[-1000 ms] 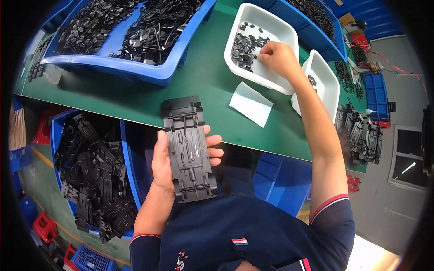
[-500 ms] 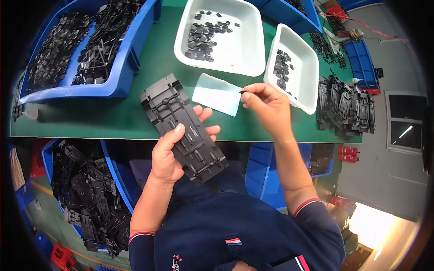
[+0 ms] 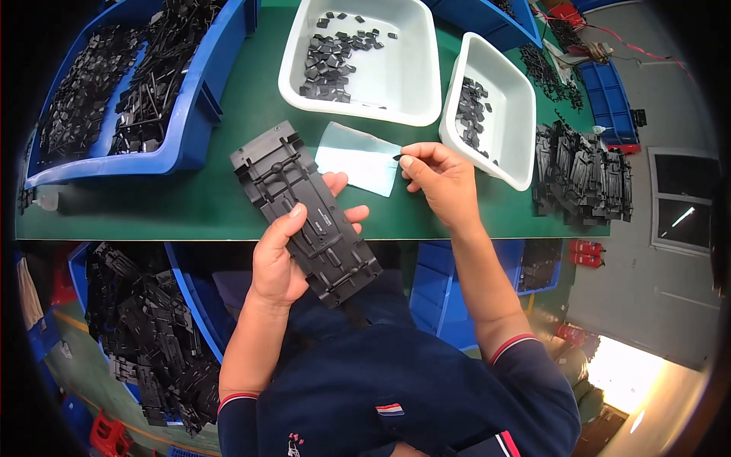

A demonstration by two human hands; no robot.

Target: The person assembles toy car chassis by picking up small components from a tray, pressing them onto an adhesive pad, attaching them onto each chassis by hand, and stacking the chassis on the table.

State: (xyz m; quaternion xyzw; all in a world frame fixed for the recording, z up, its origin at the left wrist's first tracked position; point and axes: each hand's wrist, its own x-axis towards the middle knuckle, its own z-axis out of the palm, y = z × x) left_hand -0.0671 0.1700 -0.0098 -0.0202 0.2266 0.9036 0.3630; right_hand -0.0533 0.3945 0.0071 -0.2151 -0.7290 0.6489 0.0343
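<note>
The left hand [image 3: 277,263] grasps one black plate [image 3: 321,225]; the right hand [image 3: 445,181] pinches one small black piece [image 3: 397,157], with two white tubs [image 3: 403,68] just beyond that grip.

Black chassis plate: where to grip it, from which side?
Likely mid-length, from the left and below, as the left hand holds it: the black chassis plate is long and narrow enough to span, fingertips showing past its right edge. Thumb on the ribbed face leaves both ends free.
</note>
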